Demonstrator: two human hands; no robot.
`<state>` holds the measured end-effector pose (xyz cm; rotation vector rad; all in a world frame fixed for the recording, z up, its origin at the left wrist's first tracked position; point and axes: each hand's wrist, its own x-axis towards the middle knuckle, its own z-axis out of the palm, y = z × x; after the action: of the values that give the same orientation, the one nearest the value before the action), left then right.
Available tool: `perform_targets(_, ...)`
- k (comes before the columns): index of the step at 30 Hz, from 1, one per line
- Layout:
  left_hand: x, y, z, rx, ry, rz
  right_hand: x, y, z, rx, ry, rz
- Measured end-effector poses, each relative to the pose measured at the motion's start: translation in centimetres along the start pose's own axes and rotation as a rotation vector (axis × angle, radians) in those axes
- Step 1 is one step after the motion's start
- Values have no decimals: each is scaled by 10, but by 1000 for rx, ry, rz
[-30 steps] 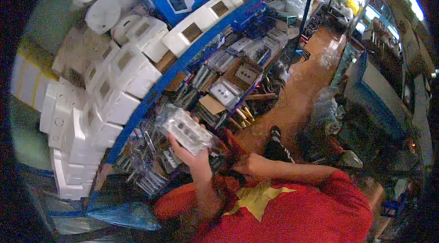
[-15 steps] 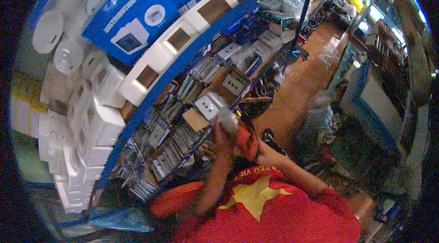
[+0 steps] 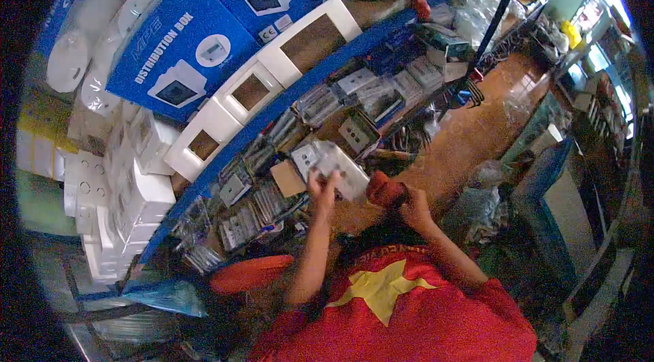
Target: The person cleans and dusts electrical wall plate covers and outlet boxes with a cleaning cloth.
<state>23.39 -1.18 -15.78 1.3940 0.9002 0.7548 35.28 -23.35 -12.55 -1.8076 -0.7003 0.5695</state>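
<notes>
In front of my chest, my left hand grips the lower left edge of a white socket plate that is tilted, its holes facing up toward me. To the right of it, my right hand is closed on a bunched red cloth, which hangs close by the plate's right end. Just behind the held plate lies another white socket plate, with a brown cardboard flap beside it. Further back, a boxed socket plate rests in an open carton.
Packed switch and socket plates fill the shelf below a blue rail. Above it stand white frames and blue distribution boxes. White boxes are stacked at left. A red stool is near my left arm; brown floor runs ahead.
My hands, close together earlier, have moved apart. My right hand has gone right with the red cloth, and the socket plate in my left hand now shows more fully.
</notes>
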Motion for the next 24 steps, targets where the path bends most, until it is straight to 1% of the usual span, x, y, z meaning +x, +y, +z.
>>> perform_targets(1,25,-33,-7,105,130,42,0,25,-5,-34,32,-32)
perform_targets(2,32,-1,1,136,131,-38,0,39,-9,-70,67,-66)
perform_targets(3,58,-27,-2,307,211,37,4,9,-27,-82,5,-63)
perform_targets(4,92,-71,-7,449,251,139,5,10,-31,-53,30,-76)
perform_targets(6,107,-57,9,631,315,163,5,14,-41,8,93,-101)
perform_targets(8,126,-61,13,546,204,50,0,35,-49,-27,95,-88)
perform_targets(9,169,-133,-8,492,118,11,-2,42,-53,-47,97,-84)
perform_targets(10,171,-144,-8,512,229,136,-7,31,-59,-58,89,-16)
perform_targets(12,187,-141,-10,508,152,-56,-13,-1,-73,-76,74,109)
perform_targets(15,194,-171,-17,671,103,108,-22,39,-76,-115,86,105)
perform_targets(18,200,-209,-23,762,95,24,-22,11,-92,-75,60,127)
perform_targets(19,192,-194,-15,858,91,-21,-23,21,-93,-105,49,139)
perform_targets(21,170,-161,-3,970,122,64,-24,49,-94,-163,37,152)
perform_targets(22,167,-155,1,1023,136,109,-23,49,-94,-119,63,94)
perform_targets(23,173,-145,1,1231,76,-7,-22,48,-94,-77,89,38)
perform_targets(24,162,-116,15,1291,43,31,-23,47,-95,-37,113,-15)
